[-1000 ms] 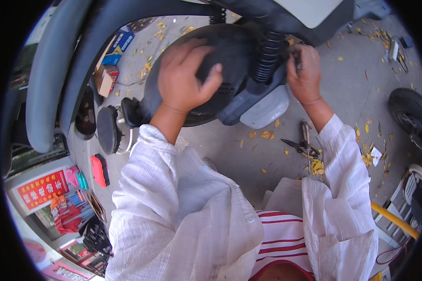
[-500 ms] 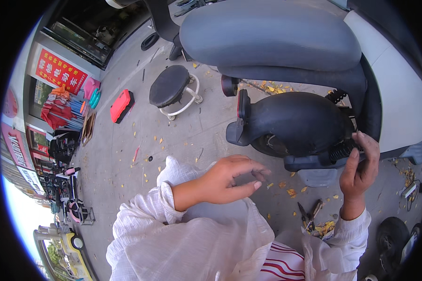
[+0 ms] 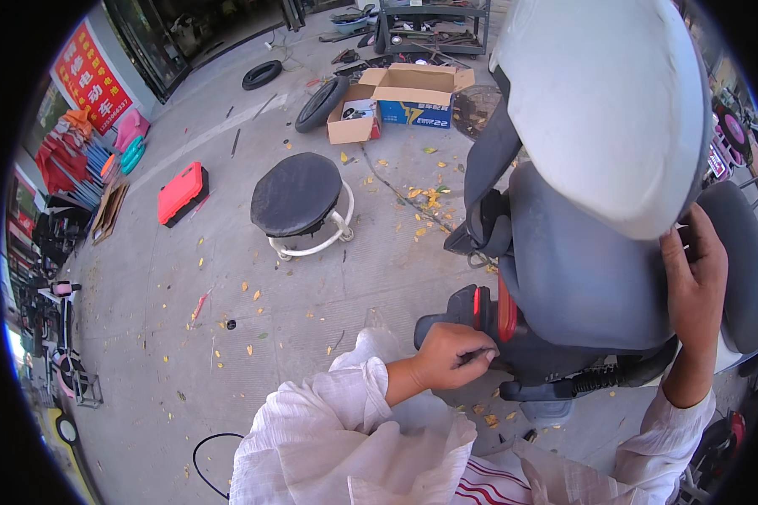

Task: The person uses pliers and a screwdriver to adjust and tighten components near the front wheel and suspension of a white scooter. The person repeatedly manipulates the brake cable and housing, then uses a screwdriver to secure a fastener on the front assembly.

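A scooter stands at the right, its dark grey seat [image 3: 585, 261] tilted in the view, with a large white rounded shell [image 3: 606, 109] above it. My right hand [image 3: 699, 278] is at the shell's lower edge, thumb and bent fingers closed against it, beside the seat. My left hand [image 3: 451, 355] is closed, fingers curled towards the thumb, just beside the black rear fender and red tail light [image 3: 506, 311]. What it holds, if anything, is hidden. A black ribbed shock absorber [image 3: 596, 380] shows below the seat.
A round black stool [image 3: 296, 195] with a white frame stands left of the scooter. Beyond it are a red toolbox [image 3: 182, 194], an opened cardboard box [image 3: 417, 94], loose tyres [image 3: 322, 104] and a tool rack [image 3: 434, 25]. Yellow leaves dot the pavement.
My view has shifted, bringing the white shell and cardboard box into sight. My right hand has gone from beside the rear wheel up to the shell's edge. My left hand's fingers have closed.
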`<act>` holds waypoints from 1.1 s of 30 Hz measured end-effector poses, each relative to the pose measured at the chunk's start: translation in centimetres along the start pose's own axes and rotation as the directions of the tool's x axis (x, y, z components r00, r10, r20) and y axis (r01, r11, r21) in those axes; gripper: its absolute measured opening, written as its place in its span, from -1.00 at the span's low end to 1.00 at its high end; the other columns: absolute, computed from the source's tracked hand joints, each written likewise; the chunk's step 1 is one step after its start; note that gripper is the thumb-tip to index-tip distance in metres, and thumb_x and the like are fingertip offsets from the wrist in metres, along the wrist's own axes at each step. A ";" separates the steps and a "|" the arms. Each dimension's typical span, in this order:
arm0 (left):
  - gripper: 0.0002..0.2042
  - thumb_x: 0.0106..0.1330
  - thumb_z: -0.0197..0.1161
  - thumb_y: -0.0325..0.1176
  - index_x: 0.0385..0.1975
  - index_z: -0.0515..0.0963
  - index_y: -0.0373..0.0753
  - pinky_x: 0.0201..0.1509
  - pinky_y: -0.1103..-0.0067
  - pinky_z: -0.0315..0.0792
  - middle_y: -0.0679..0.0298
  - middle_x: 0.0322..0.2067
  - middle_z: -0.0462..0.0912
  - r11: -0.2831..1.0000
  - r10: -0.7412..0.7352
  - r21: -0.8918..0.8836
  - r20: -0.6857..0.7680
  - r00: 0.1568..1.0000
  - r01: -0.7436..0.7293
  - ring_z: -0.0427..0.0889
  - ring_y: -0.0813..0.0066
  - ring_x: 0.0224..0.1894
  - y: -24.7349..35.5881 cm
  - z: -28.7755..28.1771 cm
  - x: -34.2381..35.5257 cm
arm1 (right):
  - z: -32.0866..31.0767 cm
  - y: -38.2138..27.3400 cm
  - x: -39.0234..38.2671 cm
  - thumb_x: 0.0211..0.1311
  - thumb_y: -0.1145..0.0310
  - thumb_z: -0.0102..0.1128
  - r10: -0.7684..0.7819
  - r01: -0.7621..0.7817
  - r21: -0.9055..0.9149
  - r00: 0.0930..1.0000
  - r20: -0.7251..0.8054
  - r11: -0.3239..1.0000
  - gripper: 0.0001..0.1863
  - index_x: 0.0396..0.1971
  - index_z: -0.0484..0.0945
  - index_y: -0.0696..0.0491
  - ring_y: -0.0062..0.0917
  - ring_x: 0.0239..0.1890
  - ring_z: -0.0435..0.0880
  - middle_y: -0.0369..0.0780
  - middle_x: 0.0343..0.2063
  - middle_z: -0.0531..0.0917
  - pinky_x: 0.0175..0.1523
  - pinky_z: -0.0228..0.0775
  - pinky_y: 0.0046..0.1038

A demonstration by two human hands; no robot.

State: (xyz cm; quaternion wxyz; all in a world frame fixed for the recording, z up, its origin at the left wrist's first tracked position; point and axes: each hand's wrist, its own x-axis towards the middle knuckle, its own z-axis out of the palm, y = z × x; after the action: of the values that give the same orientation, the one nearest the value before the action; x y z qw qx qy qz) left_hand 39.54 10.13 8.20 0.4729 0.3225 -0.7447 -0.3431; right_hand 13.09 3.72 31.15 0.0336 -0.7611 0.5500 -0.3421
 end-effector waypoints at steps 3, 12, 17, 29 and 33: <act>-0.90 0.22 0.21 -0.46 -0.37 0.64 -0.28 -0.45 0.50 0.43 0.15 -0.53 0.64 0.987 -0.155 -0.043 -0.103 0.982 0.152 0.58 0.26 -0.55 0.4 -2.9 1.3 | 0.2 -0.3 3.0 0.33 0.44 0.11 0.010 -0.007 0.161 1.000 -0.022 0.987 -0.76 -0.07 0.55 0.22 -0.55 -0.24 0.58 -0.19 -0.27 0.63 -0.09 0.43 -0.49; -0.90 0.20 0.25 -0.42 -0.33 0.64 -0.25 -0.46 0.48 0.43 0.13 -0.52 0.62 0.898 -0.440 -0.035 -0.055 0.896 0.439 0.57 0.26 -0.56 4.2 -4.2 2.3 | 3.5 0.6 4.8 0.23 0.34 0.28 0.419 -0.339 0.479 0.905 -0.068 0.810 -0.67 -0.12 0.42 0.18 -0.62 -0.23 0.48 -0.28 -0.25 0.51 -0.05 0.37 -0.52; -0.87 0.20 0.24 -0.33 -0.33 0.62 -0.20 -0.38 0.43 0.48 0.12 -0.49 0.63 0.704 -0.699 0.019 -0.164 0.697 0.710 0.63 0.15 -0.45 5.7 -4.7 -1.5 | 3.0 -1.8 6.2 0.12 0.37 0.36 0.269 -0.257 0.160 0.961 -0.059 0.953 -0.64 -0.18 0.40 0.17 -0.56 -0.21 0.44 -0.23 -0.23 0.46 -0.07 0.31 -0.54; -0.83 0.39 0.07 -0.36 -0.21 0.58 -0.25 -0.47 0.65 0.33 0.31 -0.53 0.60 0.311 -0.849 -0.789 -0.481 -0.219 0.530 0.45 0.63 -0.56 29.4 -25.3 -15.5 | -0.7 -3.9 8.7 0.26 0.50 0.06 0.376 -0.262 -0.350 0.872 0.313 0.899 -0.70 -0.01 0.39 0.19 -0.02 -0.04 0.53 0.03 -0.05 0.47 0.06 0.42 -0.16; -0.80 0.44 0.08 -0.29 -0.15 0.56 -0.25 -0.39 0.68 0.32 0.36 -0.44 0.60 0.687 -0.586 -0.584 -0.797 -0.148 0.432 0.46 0.67 -0.48 42.6 -44.2 -12.1 | -4.1 -8.3 8.4 0.18 0.49 0.13 0.467 -0.391 -0.296 0.846 0.258 0.871 -0.68 -0.04 0.44 0.19 -0.03 -0.02 0.52 0.07 -0.05 0.48 0.09 0.40 -0.16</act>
State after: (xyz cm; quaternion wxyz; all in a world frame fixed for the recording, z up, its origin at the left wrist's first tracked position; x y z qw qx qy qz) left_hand 78.00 34.45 51.20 0.6754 0.6955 -0.0310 -0.2430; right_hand 18.95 1.11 41.89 0.1097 -0.6615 0.7303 -0.1307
